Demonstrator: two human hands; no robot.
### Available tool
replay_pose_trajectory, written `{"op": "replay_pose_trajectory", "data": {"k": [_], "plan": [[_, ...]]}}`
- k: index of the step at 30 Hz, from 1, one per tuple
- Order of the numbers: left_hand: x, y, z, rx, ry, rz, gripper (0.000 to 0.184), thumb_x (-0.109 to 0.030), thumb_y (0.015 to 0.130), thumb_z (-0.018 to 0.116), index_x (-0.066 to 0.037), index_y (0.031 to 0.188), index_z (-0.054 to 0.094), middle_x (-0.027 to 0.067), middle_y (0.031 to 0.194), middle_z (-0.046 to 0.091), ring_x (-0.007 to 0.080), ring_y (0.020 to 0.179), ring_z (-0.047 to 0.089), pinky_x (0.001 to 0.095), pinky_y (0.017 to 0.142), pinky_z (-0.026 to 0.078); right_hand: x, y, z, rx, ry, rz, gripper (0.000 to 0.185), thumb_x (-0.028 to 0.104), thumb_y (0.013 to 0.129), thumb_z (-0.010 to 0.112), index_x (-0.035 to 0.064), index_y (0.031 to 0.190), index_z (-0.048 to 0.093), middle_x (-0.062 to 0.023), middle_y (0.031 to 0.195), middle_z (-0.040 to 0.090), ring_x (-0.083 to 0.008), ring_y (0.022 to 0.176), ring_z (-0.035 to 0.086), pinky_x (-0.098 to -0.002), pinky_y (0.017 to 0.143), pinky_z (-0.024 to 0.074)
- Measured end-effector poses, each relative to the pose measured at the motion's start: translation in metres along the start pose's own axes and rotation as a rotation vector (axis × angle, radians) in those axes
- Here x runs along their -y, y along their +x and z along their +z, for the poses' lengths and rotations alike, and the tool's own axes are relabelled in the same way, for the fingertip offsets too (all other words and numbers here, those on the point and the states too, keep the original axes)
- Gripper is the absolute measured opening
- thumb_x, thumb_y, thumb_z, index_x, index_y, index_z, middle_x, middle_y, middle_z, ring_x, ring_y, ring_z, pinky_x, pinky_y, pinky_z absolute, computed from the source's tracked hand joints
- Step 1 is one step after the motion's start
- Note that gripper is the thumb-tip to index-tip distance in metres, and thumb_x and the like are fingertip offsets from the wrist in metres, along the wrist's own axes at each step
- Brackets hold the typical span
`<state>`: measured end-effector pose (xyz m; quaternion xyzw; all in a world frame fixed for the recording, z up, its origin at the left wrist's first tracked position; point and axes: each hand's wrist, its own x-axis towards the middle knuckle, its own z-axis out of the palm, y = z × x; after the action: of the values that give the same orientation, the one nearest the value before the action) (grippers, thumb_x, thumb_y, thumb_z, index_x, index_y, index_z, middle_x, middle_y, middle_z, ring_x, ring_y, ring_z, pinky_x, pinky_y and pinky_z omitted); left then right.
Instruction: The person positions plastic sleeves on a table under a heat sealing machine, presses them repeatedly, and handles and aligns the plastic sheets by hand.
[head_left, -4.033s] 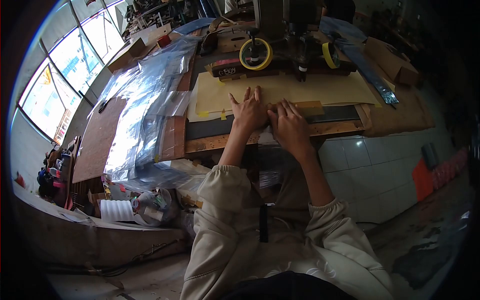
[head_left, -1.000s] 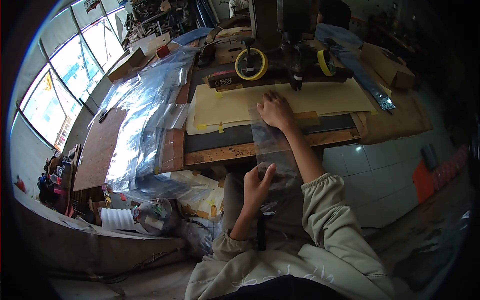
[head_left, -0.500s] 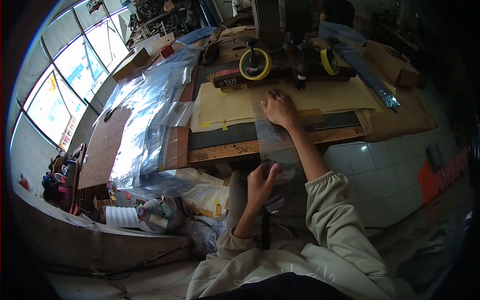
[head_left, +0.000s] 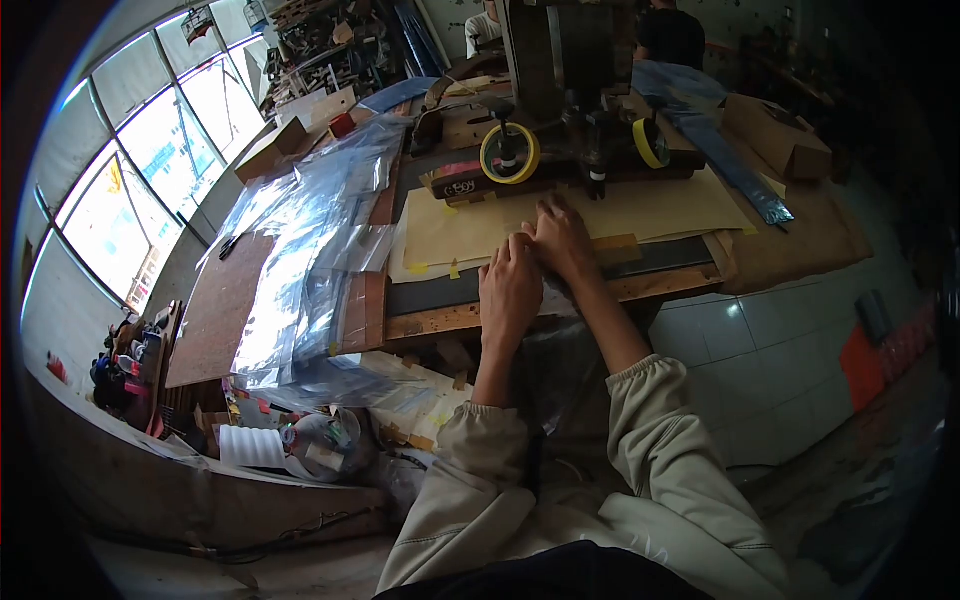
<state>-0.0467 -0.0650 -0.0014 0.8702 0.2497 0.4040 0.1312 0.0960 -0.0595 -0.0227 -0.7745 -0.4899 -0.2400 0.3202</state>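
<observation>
My two hands are side by side at the front of a press-like machine, over cream sheets on the bench. My right hand lies on the sheets with its fingers bent down. Close against it on the left, my left hand reaches over the bench's front edge, fingers curled and their tips partly hidden. A clear plastic film hangs from beneath the hands toward my lap. Both hands appear closed on its upper part, though their grip is mostly covered. A strip of brown tape lies right of my right hand.
Two yellow tape rolls hang on the machine. Shiny plastic sheets overlap along the left of the bench. Cardboard boxes stand at the back right. A person is behind the machine, another further left.
My left hand has moved forward from near my lap to beside my right hand. The right hand stays on the sheets with its fingers bent. The view has shifted slightly.
</observation>
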Motion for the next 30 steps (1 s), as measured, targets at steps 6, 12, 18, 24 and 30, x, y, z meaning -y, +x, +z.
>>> {"op": "replay_pose_trajectory", "data": {"k": [6,12,18,24,30], "plan": [[0.000,-0.002,-0.001,0.045,0.048,-0.042,0.016,-0.012,0.085,0.047,-0.006,0.099,0.052,0.0114,0.100,0.059,0.0320,0.092,0.058,0.0428,0.079,0.042,0.020,0.001,-0.042,0.130,0.156,0.095,0.027,0.024,0.083,0.054,0.0000,0.076,0.066,-0.0168,0.085,0.065,-0.0341,0.082,0.063,-0.0435,0.072,0.0506],[0.000,-0.003,-0.002,0.038,0.057,-0.050,0.016,-0.014,0.086,0.047,-0.006,0.099,0.052,0.0123,0.100,0.058,0.0318,0.093,0.058,0.0426,0.080,0.042,0.020,0.000,-0.040,0.192,0.039,0.052,0.030,0.026,0.081,0.055,0.0020,0.068,0.067,-0.0203,0.069,0.064,-0.0357,0.066,0.064,-0.0451,0.063,0.0514],[0.000,-0.003,-0.003,0.022,0.035,-0.048,0.017,-0.017,0.087,0.047,-0.006,0.099,0.052,0.0126,0.101,0.058,0.0318,0.093,0.058,0.0425,0.080,0.042,0.020,0.000,-0.039,0.173,0.035,0.053,0.032,0.028,0.080,0.055,0.0020,0.066,0.067,-0.0209,0.066,0.063,-0.0362,0.065,0.064,-0.0459,0.063,0.0514],[-0.001,-0.003,-0.003,0.024,0.054,-0.055,0.018,-0.017,0.086,0.047,-0.005,0.099,0.052,0.0128,0.101,0.058,0.0320,0.093,0.058,0.0424,0.080,0.042,0.017,0.001,-0.034,0.219,0.026,0.061,0.034,0.032,0.082,0.056,0.0032,0.070,0.068,-0.0206,0.067,0.063,-0.0367,0.066,0.064,-0.0456,0.063,0.0510],[-0.001,-0.003,-0.003,0.019,0.040,-0.052,0.019,-0.017,0.086,0.048,-0.005,0.100,0.053,0.0128,0.102,0.058,0.0320,0.093,0.058,0.0420,0.080,0.042,0.016,0.000,-0.034,0.203,0.019,0.057,0.033,0.032,0.082,0.056,0.0034,0.069,0.068,-0.0200,0.066,0.063,-0.0360,0.065,0.064,-0.0456,0.063,0.0508]]}}
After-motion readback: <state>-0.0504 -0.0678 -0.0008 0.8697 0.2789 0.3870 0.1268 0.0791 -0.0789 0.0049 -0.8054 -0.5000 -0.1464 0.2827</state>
